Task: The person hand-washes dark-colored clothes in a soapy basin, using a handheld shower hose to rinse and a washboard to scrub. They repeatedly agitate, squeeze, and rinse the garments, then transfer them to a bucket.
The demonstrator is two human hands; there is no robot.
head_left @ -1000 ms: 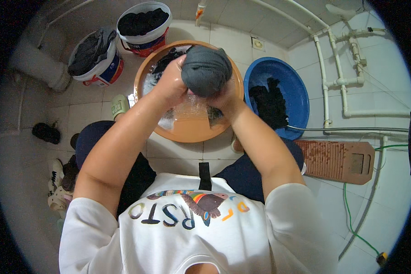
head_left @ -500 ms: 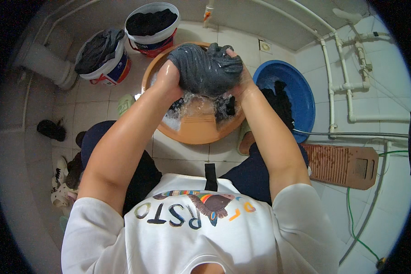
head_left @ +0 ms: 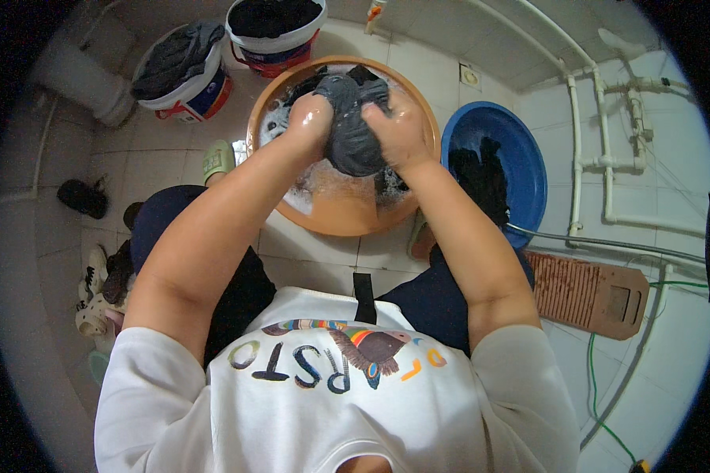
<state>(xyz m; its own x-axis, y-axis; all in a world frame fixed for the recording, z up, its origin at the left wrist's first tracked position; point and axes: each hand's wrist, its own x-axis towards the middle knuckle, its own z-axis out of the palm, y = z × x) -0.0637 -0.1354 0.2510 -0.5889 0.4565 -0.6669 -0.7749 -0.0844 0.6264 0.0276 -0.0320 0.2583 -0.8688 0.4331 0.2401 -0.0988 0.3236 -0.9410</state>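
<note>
Head view. The person sits with knees apart before an orange basin (head_left: 355,230) on the tiled floor (head_left: 300,251). The left hand (head_left: 311,120) is closed against the left side of a wet, dark grey cloth (head_left: 353,134); its fingers are mostly hidden from me. The right hand (head_left: 402,128) grips the same cloth from the right, thumb laid over the near face. The two hands stand a narrow way apart, the bunched cloth between them. The cloth is over the middle of the basin; whether its underside touches the water, I cannot tell. White suds (head_left: 312,180) show around it, and darker cloth lies at the basin's far side.

To the right, close beside the orange basin, stands a blue basin (head_left: 528,177) holding black cloth (head_left: 481,177). Nearer the person on that side lies a brown washboard (head_left: 585,293), ridged, with a rectangular recess at its outer end. A grey hose (head_left: 607,243) runs above the washboard, and a green hose (head_left: 594,378) runs below it.

At the far left stand two white, blue and red buckets: the nearer bucket (head_left: 203,93) is heaped with grey cloth (head_left: 180,59), the farther bucket (head_left: 278,54) with black.
</note>
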